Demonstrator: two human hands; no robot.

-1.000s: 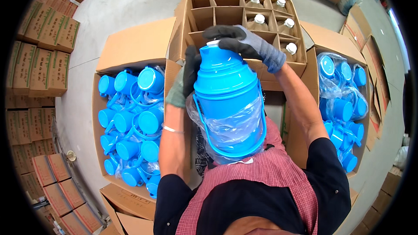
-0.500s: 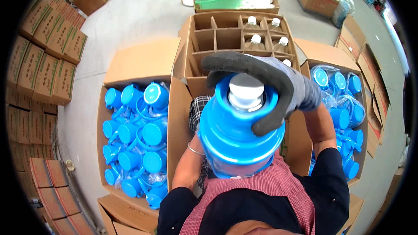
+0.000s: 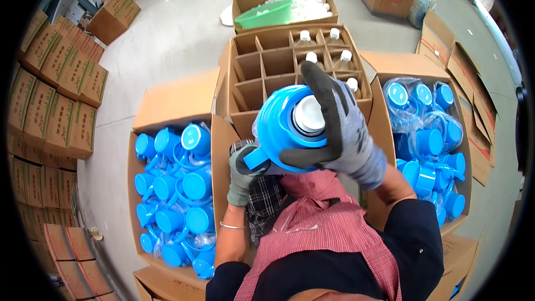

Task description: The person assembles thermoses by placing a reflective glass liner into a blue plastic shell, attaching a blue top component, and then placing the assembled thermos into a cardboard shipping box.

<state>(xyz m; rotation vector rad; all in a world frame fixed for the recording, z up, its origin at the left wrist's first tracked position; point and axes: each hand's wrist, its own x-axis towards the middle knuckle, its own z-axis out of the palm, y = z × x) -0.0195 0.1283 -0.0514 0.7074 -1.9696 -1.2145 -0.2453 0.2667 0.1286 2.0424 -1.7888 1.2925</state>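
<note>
Tilted in front of my chest is a blue thermos flask (image 3: 273, 120) with a white stopper (image 3: 310, 114) in its neck. My right hand (image 3: 348, 128), in a grey glove with dark palm and fingers, curls round the flask's top rim, thumb on the near side. My left hand (image 3: 243, 175), in a greenish-grey glove, is closed on the blue handle (image 3: 257, 158) that juts from the flask's lower left side. The flask's far end is hidden behind its top.
Ahead stands a divided carton (image 3: 276, 58) holding several white-capped bottles (image 3: 311, 57). Open boxes of blue handled pieces flank me, at left (image 3: 165, 187) and right (image 3: 429, 142). Beyond sits a box with a green basin (image 3: 264, 14). Stacked cartons (image 3: 56, 111) line the far left.
The flask has turned and tipped, bringing its handle into view at lower left. My left hand, hidden before, now shows on that handle. My right hand has shifted to the flask's right side.
</note>
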